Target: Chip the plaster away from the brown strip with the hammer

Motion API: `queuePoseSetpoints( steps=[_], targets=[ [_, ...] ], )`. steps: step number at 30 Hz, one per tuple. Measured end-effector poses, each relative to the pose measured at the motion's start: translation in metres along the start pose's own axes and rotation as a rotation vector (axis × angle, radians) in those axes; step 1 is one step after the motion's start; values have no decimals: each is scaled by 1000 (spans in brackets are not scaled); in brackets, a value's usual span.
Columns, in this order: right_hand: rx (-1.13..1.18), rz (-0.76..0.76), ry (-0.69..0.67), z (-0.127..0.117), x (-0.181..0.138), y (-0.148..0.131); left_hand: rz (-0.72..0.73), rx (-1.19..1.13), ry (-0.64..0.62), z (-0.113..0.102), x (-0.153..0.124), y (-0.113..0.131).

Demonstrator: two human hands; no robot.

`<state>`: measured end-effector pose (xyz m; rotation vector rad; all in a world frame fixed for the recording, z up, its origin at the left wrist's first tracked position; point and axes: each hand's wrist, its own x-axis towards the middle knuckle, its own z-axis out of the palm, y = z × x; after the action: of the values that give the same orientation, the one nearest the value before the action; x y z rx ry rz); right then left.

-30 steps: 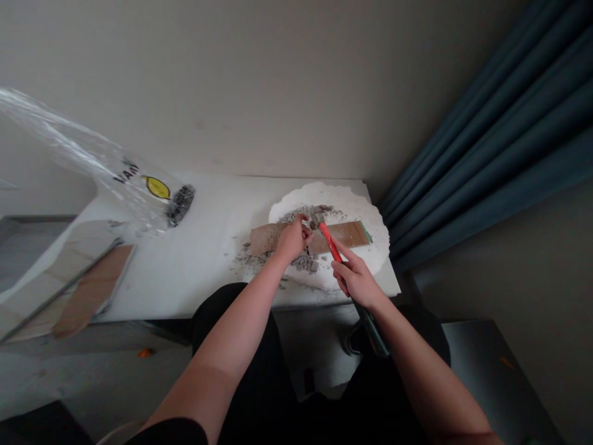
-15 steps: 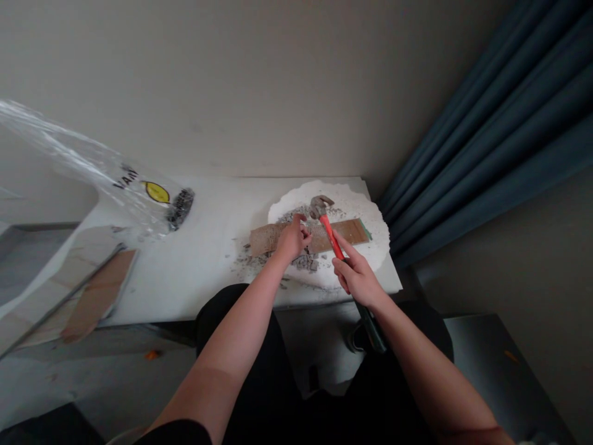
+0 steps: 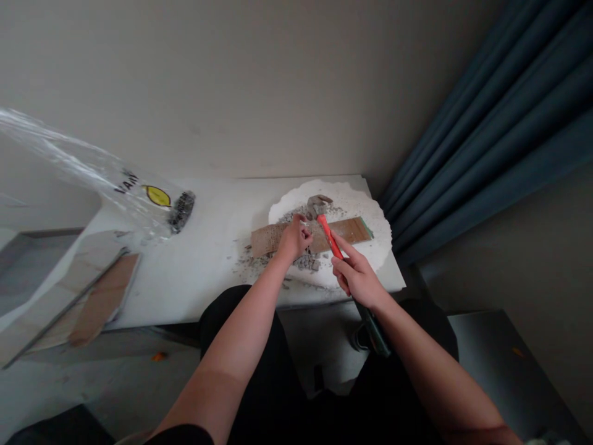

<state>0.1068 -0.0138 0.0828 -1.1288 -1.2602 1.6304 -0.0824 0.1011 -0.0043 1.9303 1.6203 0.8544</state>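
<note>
My right hand (image 3: pixel 356 275) is wrapped round the handle of a claw hammer (image 3: pixel 330 236), which has a grey head, a red neck and a dark grip. The hammer head is low over grey crumbled rubble (image 3: pixel 306 262), close to the fingers of my left hand (image 3: pixel 293 240). Those fingers are curled over a long brown strip of board (image 3: pixel 345 233), and whatever they may pinch is too small to make out. Beneath the strip lies a white, ragged-edged round sheet (image 3: pixel 377 238).
To the left on the white table (image 3: pixel 210 247) stands a clear plastic bag (image 3: pixel 155 196) with dark bits at its end. Brown tile-like strips (image 3: pixel 104 296) and a thin rod (image 3: pixel 65 309) lie at the left edge. A blue curtain (image 3: pixel 491 123) hangs at the right.
The hammer head has shifted slightly left, towards my left hand. My left hand keeps its place on the strip, and the whole view has moved a little.
</note>
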Motion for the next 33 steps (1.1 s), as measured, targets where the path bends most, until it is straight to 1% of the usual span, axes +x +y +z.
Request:
queuePoseSetpoints(
  steps=[5, 9, 13, 16, 20, 24, 28, 33],
  targets=[
    [-12, 48, -6, 1, 1, 2, 5, -28, 8, 1, 0, -1],
    [-10, -14, -25, 0, 2, 5, -14, -23, -12, 1, 1, -1],
    [-19, 37, -30, 0, 3, 7, 2, -63, 9, 3, 0, -3],
    [-11, 17, -28, 1, 4, 7, 11, -72, 11, 3, 0, -3],
    [18, 49, -17, 4, 2, 4, 8, -87, 19, 2, -1, 0],
    [21, -3, -40, 2, 0, 5, 15, -70, 11, 3, 0, 0],
    [12, 42, -29, 2, 0, 9, 53, -121, 43, 6, 1, -6],
    [9, 21, -24, 4, 0, 10, 66, -108, 44, 8, 1, -10]
  ],
)
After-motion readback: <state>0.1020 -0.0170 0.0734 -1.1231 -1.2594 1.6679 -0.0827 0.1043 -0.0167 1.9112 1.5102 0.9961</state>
